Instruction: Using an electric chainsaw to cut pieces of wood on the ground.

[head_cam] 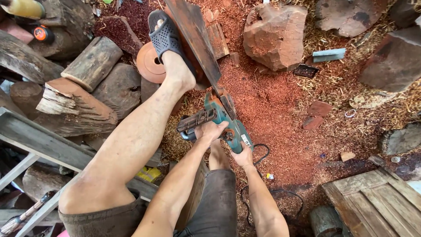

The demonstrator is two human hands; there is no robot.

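A teal electric chainsaw (228,120) cuts into the near end of a long reddish-brown wooden plank (195,37). My left hand (211,130) grips the saw's dark front handle. Behind it, at the saw's rear handle, my right hand (243,156) is closed around the grip. My left foot in a dark perforated sandal (165,37) presses on the plank, with the bare leg stretched toward it. The saw's black cord (263,153) trails down over the ground by my right forearm.
Red sawdust (272,101) covers the ground. Logs and split wood (94,61) pile up at left, big reddish chunks (274,37) lie beyond. A round turned disc (150,65) sits by the foot. A wooden panel (377,202) lies lower right, grey rails (39,140) lower left.
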